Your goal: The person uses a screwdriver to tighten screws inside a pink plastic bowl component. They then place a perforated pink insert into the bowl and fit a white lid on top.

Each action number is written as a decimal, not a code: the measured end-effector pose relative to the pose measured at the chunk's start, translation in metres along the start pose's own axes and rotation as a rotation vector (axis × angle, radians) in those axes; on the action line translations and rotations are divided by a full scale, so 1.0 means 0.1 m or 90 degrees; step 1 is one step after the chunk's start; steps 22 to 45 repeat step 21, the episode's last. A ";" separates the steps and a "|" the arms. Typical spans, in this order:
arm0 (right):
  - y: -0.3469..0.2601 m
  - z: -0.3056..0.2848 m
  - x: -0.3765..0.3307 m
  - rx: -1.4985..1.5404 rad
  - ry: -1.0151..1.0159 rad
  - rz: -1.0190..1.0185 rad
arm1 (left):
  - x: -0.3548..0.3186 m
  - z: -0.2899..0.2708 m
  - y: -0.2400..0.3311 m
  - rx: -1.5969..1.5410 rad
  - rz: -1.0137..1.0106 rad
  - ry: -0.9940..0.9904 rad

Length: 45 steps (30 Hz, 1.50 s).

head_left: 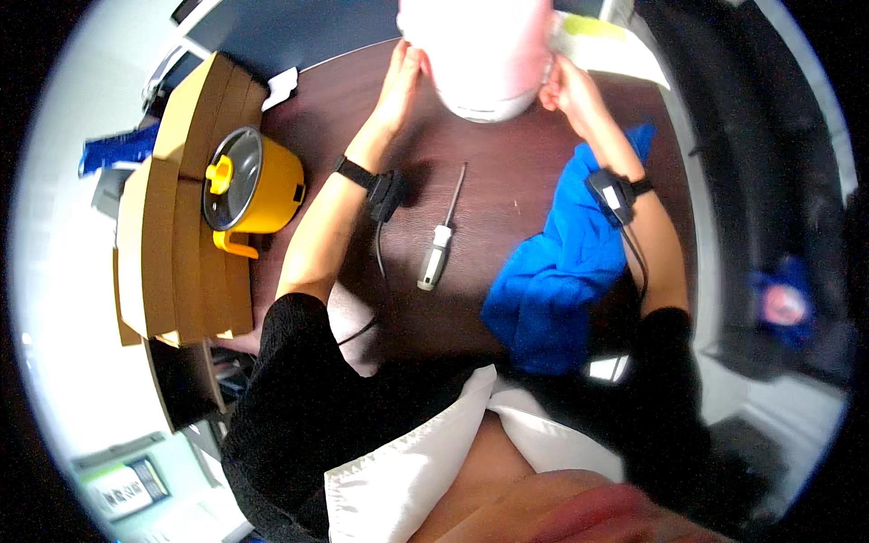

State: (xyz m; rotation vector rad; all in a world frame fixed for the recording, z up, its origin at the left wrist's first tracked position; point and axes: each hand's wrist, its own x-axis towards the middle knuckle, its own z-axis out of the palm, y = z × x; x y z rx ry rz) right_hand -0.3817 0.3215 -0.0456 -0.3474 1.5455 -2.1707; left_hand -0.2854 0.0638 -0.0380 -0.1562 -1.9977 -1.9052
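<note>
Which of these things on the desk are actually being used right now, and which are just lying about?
In use:
left hand and right hand, both holding the pale round pot

Lying about:
screwdriver on the dark desk
blue cloth
yellow lidded pot
cardboard boxes

We see a scene lit unevenly, with strong light from the top and left. The pale round object (484,54) at the top edge is blown out to near-white glare, its surface detail lost. The dark bench (507,181) carries a soft sheen, and the screwdriver (441,237) casts only a faint shadow. The right side sinks into deep shade. Fisheye distortion bends edges near the rim, which is ringed by a black vignette. The foreground at the bottom edge is blurred and out of focus.
</note>
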 end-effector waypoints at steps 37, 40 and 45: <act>-0.36 0.33 -0.13 -0.390 0.065 0.038 | -0.73 -0.87 1.72 0.460 0.271 0.155; -0.36 0.33 -0.13 -0.390 0.065 0.038 | -0.73 -0.87 1.72 0.460 0.271 0.155; -0.36 0.33 -0.13 -0.390 0.065 0.038 | -0.73 -0.87 1.72 0.460 0.271 0.155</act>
